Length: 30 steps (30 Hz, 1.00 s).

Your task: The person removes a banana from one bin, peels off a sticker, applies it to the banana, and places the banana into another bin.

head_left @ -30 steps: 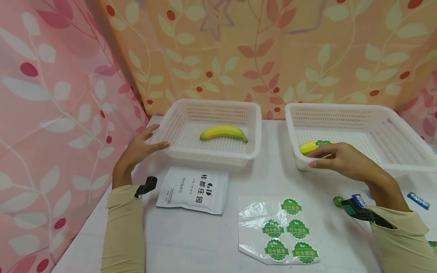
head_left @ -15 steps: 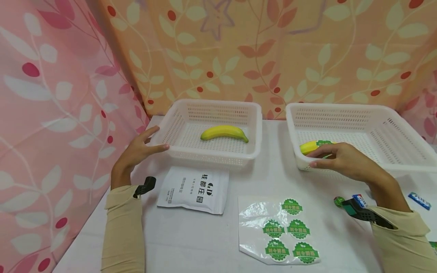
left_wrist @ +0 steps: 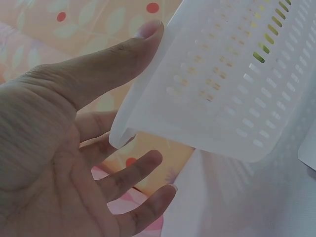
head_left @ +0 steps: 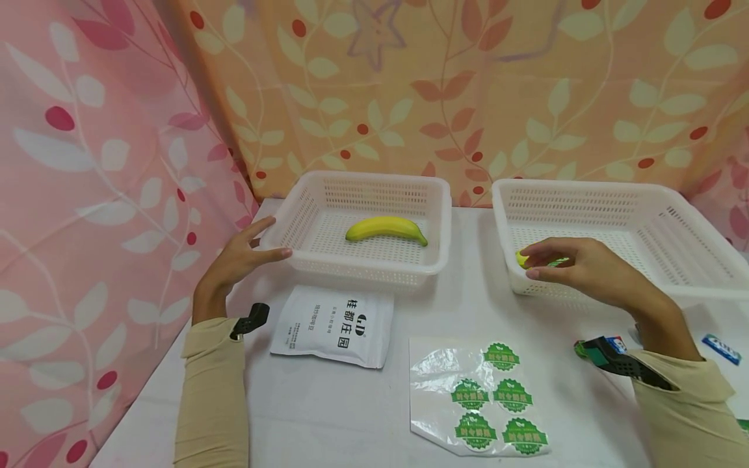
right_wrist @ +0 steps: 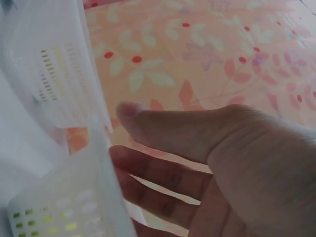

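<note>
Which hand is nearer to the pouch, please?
Left: the left hand is at the left basket, beyond and left of the pouch; the right hand is well to the right, at the right basket.

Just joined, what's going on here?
A person's left hand is spread at the near left corner of the left basket, which holds a banana. The right hand, thumb and fingers parted, is at the near left corner of the right basket, partly hiding a yellow item inside. A white pouch and a sheet of green stickers lie in front.
</note>
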Motion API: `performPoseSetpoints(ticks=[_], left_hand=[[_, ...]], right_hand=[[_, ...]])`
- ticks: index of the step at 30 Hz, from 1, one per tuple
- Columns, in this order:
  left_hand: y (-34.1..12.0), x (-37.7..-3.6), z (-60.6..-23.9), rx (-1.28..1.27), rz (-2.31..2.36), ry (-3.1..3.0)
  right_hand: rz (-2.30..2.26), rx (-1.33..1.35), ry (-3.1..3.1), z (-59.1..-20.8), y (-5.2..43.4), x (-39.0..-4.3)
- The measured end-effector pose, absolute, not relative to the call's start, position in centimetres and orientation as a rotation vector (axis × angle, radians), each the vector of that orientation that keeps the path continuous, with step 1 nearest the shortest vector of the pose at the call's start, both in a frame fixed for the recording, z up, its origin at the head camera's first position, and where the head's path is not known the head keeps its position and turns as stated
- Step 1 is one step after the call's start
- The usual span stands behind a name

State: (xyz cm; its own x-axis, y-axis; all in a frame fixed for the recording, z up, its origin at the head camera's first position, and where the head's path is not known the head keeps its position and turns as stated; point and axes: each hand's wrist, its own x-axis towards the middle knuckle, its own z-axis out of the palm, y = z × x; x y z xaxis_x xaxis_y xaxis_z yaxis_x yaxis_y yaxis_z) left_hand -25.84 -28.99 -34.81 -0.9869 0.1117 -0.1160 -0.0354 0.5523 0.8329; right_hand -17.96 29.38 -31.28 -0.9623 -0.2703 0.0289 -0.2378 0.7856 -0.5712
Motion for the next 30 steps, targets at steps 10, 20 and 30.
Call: performPoseSetpoints(ticks=[10, 20, 30], left_hand=[[-28.9, -25.9, -34.9, 0.029, 1.424, 2.618], [-28.9, -25.8, -34.8, 0.022, 1.420, 2.617], [-28.8, -25.7, -34.7, 0.033, 1.405, 2.632]], right_hand=[[-1.064, -0.531, 2.910, -29.0, 24.1, -20.2], [-1.037, -0.600, 2.837, -28.7, 18.1, -24.0], [-0.994, -0.658, 2.762, -29.4, 13.5, -28.0]])
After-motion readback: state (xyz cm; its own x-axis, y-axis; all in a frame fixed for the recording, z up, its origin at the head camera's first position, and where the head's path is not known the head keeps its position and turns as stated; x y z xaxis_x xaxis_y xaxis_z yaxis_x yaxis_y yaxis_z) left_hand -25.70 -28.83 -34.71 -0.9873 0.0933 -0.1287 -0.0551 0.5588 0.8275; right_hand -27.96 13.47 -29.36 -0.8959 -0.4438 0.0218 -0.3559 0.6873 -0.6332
